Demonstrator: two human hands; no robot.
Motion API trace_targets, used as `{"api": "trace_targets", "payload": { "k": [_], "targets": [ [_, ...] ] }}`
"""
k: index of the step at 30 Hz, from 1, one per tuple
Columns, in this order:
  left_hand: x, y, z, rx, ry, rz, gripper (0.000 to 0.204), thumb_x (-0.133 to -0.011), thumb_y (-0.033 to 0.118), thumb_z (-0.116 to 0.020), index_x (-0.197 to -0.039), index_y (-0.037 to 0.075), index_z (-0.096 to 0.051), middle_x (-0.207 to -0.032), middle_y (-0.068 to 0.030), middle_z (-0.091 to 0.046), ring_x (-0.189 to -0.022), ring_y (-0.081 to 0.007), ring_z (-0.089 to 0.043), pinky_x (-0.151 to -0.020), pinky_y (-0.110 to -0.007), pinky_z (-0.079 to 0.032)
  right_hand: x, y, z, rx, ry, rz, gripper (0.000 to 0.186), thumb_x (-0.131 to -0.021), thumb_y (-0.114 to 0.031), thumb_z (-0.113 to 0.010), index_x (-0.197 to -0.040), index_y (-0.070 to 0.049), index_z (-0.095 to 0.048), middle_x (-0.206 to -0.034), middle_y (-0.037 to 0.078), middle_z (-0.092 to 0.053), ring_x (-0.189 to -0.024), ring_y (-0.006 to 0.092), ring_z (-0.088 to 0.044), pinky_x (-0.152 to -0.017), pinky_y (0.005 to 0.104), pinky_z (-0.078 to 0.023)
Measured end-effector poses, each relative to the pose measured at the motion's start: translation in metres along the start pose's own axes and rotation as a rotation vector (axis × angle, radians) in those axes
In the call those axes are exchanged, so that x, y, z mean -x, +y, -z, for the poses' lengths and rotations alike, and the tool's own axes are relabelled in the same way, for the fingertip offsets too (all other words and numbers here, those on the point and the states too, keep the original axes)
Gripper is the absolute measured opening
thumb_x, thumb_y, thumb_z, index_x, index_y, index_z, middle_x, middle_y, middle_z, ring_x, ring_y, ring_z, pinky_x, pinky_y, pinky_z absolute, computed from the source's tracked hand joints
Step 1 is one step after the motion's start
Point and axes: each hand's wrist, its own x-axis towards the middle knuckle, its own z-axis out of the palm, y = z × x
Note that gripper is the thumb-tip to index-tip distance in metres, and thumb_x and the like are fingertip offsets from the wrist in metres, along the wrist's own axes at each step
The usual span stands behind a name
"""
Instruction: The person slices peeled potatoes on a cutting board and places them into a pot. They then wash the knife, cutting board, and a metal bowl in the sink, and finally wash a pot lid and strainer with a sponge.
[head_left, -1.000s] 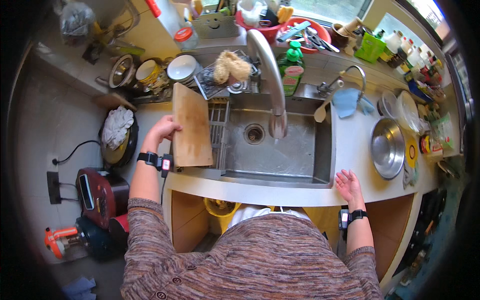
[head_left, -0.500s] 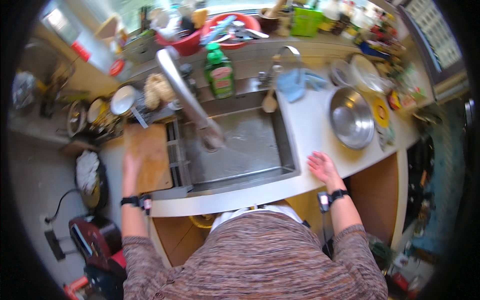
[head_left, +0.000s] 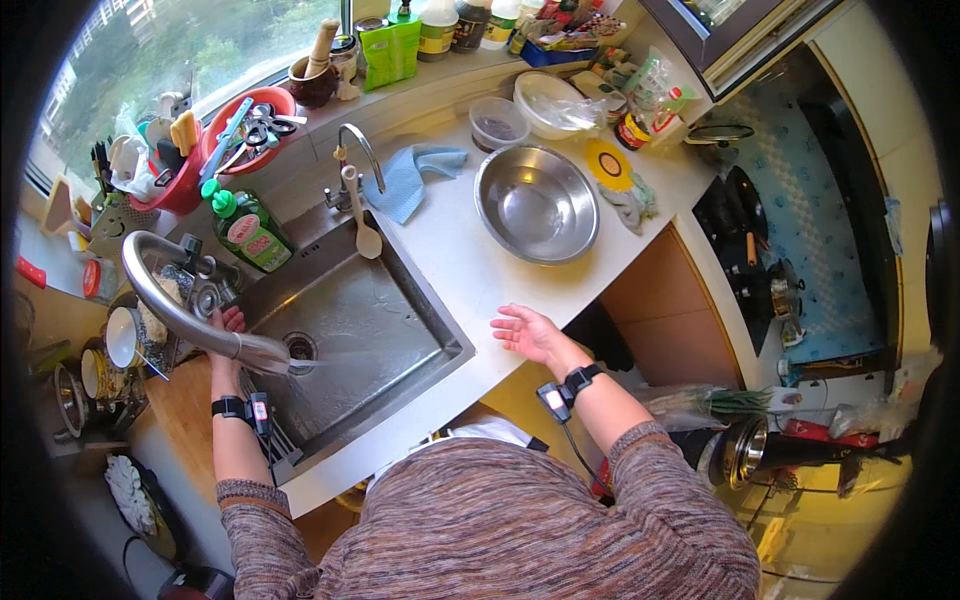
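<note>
My left hand point(head_left: 227, 322) is at the left side of the sink point(head_left: 350, 300), partly hidden behind the curved spout of the steel faucet point(head_left: 180, 310). Its visible fingers are apart and hold nothing I can see. A faint streak leaves the spout's end over the wet basin. My right hand point(head_left: 530, 333) hovers palm up at the counter's front edge, fingers spread, holding nothing. Beyond it stands a steel bowl point(head_left: 535, 205). A wooden spoon point(head_left: 368, 240) hangs over the sink's far edge. Left of the sink, a wooden cutting board point(head_left: 180, 425) lies partly under my left forearm.
A green dish soap bottle point(head_left: 250, 230) stands behind the sink. A blue cloth point(head_left: 410, 180) lies by a thin second tap point(head_left: 362, 150). Red tubs of utensils point(head_left: 250, 130) line the window ledge. The stove point(head_left: 745, 250) is far right.
The view has swung to the right. My left hand has gone from over the cutting board to beside the faucet. My right hand remains spread near the counter's edge.
</note>
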Motion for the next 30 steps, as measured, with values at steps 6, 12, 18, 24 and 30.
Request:
{"api": "trace_targets", "payload": {
  "k": [6,12,18,24,30],
  "targets": [
    [-0.013,-0.004,0.013,-0.104,0.121,0.112,0.034,-0.092,0.04,-0.056,-0.108,0.009,-0.053,-0.093,-0.0109,-0.068,-0.068,-0.019,-0.065,-0.055,-0.032,-0.054,-0.03,-0.051,0.029,-0.292,0.114,0.211,0.052,-0.087,-0.051,-0.059,-0.115,-0.013,-0.036,-0.1,0.022,-0.062,-0.081,0.0328,-0.064,-0.061,0.0352,-0.052],
    [0.086,0.001,-0.017,-0.031,-0.124,0.232,0.03,-0.093,0.024,-0.054,-0.118,0.007,-0.054,-0.103,-0.0153,-0.065,-0.088,-0.0271,-0.064,-0.075,-0.043,-0.053,-0.094,-0.095,0.058,-0.436,0.211,0.306,0.027,-0.08,-0.013,-0.061,-0.101,0.001,-0.054,-0.094,0.014,-0.059,-0.079,0.0266,-0.058,-0.069,0.0362,-0.052],
    [0.165,0.005,-0.055,-0.38,-0.059,0.386,0.024,-0.094,0.025,-0.053,-0.108,0.007,-0.057,-0.1,-0.007,-0.066,-0.08,-0.0164,-0.064,-0.068,-0.028,-0.052,-0.067,-0.056,0.071,-0.276,0.24,0.297,0.035,-0.078,-0.008,-0.056,-0.111,-0.001,-0.051,-0.103,0.012,-0.057,-0.091,0.0251,-0.056,-0.074,0.0363,-0.05],
    [0.215,-0.015,-0.076,-0.268,-0.156,0.479,0.035,-0.094,0.029,-0.053,-0.118,0.004,-0.053,-0.1,-0.0106,-0.065,-0.081,-0.018,-0.064,-0.069,-0.03,-0.052,-0.003,-0.017,0.046,0.027,0.209,0.136,0.025,-0.078,-0.011,-0.056,-0.101,-0.001,-0.056,-0.099,0.01,-0.061,-0.088,0.0259,-0.06,-0.073,0.0377,-0.052],
    [0.241,-0.027,-0.105,-0.21,-0.293,0.577,0.057,-0.094,0.049,-0.047,-0.131,0.006,-0.044,-0.121,-0.0137,-0.057,-0.091,-0.0224,-0.064,-0.074,-0.034,-0.052,0.029,0.019,-0.019,0.257,0.097,-0.059,0.026,-0.078,-0.004,-0.056,-0.103,0.005,-0.054,-0.092,0.011,-0.061,-0.079,0.0236,-0.062,-0.068,0.0347,-0.054]
  ]
}}
